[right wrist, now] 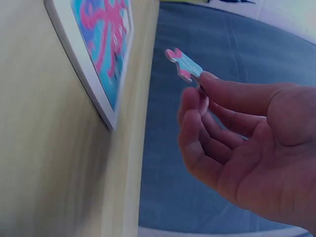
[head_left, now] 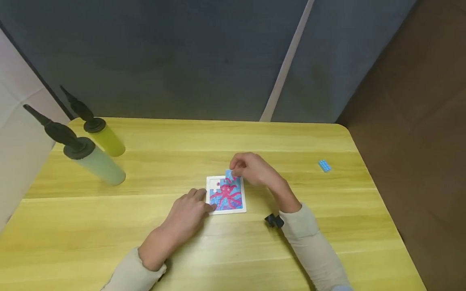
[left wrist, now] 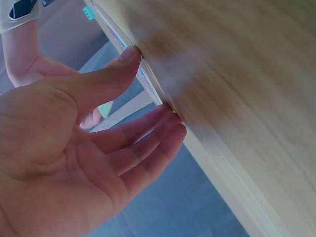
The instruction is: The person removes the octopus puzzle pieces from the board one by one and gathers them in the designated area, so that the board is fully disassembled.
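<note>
A small jigsaw puzzle (head_left: 226,193) in a white frame shows a pink octopus on blue; bare white tray is visible at its upper left. My right hand (head_left: 255,169) pinches a blue and pink puzzle piece (head_left: 229,175) between thumb and fingers. In the right wrist view, that puzzle piece (right wrist: 184,65) is held in the air, apart from the framed puzzle (right wrist: 106,39). My left hand (head_left: 187,212) rests at the frame's left side, its thumb at the lower left corner. The left wrist view shows the left hand (left wrist: 94,133) with its fingers nearly straight, fingertips touching the table.
A blue toy brick (head_left: 324,165) lies on the wooden table (head_left: 164,161) at the right. Two hand pumps, one pale green (head_left: 103,167) and one yellow-green (head_left: 109,140), both with black tops, stand at the left. A black wrist camera (head_left: 274,221) is beside the right cuff.
</note>
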`<state>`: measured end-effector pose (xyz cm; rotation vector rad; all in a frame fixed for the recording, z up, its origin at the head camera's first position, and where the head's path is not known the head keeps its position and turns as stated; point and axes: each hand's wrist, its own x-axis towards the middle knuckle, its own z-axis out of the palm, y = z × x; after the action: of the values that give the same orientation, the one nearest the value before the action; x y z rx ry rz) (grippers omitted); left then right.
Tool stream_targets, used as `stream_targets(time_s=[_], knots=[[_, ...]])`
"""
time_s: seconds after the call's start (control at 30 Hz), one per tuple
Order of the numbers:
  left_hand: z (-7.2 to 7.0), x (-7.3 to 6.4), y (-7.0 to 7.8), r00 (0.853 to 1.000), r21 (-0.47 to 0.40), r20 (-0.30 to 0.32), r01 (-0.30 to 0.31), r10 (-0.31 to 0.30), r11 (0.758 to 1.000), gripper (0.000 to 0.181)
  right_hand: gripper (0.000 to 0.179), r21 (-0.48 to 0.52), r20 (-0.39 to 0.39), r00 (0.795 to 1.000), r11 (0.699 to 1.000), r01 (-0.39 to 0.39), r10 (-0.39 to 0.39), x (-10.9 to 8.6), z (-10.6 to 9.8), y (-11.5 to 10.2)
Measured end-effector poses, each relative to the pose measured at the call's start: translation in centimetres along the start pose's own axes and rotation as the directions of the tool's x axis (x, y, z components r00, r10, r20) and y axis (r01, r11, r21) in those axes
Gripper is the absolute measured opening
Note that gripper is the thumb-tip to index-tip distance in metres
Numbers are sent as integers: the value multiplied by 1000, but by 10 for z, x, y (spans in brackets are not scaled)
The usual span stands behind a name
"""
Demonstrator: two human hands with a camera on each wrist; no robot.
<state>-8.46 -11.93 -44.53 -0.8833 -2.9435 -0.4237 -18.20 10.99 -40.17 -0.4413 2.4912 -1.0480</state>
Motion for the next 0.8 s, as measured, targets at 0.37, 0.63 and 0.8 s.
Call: stream_targets(time_s=[0.37,0.63,0.8], knots=[[3,0,0,1000,-13,-19,5,-6,1000,20,7,-64,26,997,996,-64,66,-2,-25,23],[3,0,-1,1000,-24,-16,3,-4,1000,21,6,-94,30,991,988,-126,130,0,-32,36],[2,0,-1,1000,-22,-14,2,-3,1000,21,6,-107,42,987,983,-147,152,0,-36,42]])
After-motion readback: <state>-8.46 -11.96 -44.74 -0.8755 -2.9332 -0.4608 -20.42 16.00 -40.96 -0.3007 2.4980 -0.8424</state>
